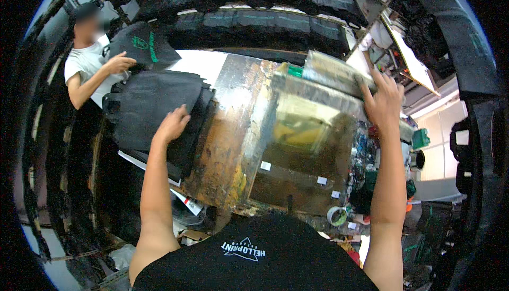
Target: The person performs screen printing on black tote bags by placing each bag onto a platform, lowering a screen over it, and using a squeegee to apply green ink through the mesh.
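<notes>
Over a stack of black fabric bags (154, 100) on the left of the table, my left hand (172, 124) reaches with loosely bent fingers a little apart. Its fingertips are at the top bag; I see nothing lifted in them. A screen printing frame (318, 90) lies in front of me, with a yellowish patch (299, 126) in its brown mesh. At its far right corner my right hand (385, 97) is closed on the frame, thumb towards the mesh side. A blurred pale bar (339, 71), green at its left end, lies along the frame's far side.
A person in a white shirt (87, 68) stands far left, holding a black bag with a green print (140, 47). A cup of green ink (337, 216) stands at the near right. Green containers (420, 139) are beyond my right forearm. Black bags hang on racks (265, 23) behind.
</notes>
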`<action>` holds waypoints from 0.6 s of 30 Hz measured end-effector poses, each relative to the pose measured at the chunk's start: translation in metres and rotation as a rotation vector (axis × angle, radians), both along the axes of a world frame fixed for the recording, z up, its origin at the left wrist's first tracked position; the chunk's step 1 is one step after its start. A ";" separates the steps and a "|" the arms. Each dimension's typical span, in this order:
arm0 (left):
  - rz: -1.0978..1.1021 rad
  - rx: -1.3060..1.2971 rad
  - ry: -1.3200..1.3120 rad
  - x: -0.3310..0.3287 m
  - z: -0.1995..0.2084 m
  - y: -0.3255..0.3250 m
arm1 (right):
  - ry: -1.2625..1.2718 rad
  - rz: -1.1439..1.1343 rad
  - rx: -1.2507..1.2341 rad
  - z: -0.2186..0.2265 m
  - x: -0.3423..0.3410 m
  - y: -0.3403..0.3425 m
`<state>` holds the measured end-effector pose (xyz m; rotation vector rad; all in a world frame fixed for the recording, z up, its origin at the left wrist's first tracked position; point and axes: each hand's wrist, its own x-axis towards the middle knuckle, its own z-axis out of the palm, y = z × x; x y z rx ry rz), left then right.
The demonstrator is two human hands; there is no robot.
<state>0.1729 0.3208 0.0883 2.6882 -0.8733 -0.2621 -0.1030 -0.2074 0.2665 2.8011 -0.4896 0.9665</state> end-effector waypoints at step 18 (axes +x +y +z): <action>-0.303 0.054 0.361 -0.205 -0.156 -0.374 | -0.010 -0.004 -0.026 -0.007 0.001 0.007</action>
